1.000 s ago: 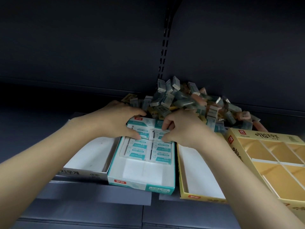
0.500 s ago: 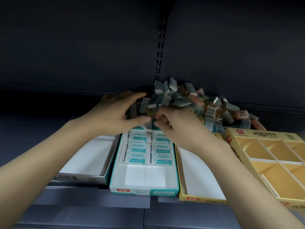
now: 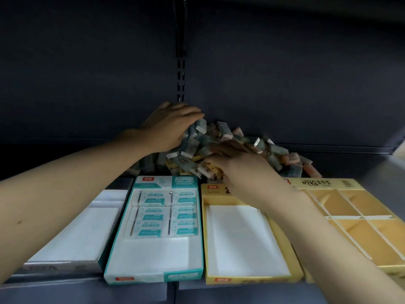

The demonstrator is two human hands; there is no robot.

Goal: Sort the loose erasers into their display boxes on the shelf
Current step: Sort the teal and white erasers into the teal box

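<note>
My left hand (image 3: 173, 126) lay flat, fingers extended, against the loose eraser pile (image 3: 221, 150) at the shelf's rear. My right hand (image 3: 238, 165) rested on its front (grasp indeterminate). Six packed erasers (image 3: 163, 212) lay in the teal box (image 3: 153, 275), long axes left-to-right.

A dark metal shelving unit fills the view. Its matte back panel (image 3: 285, 73) rises in shadow, split by a slotted upright (image 3: 181, 69). The grey shelf deck (image 3: 390, 170) catches faint light at right; the shelf's front edge (image 3: 135, 292) runs below.
</note>
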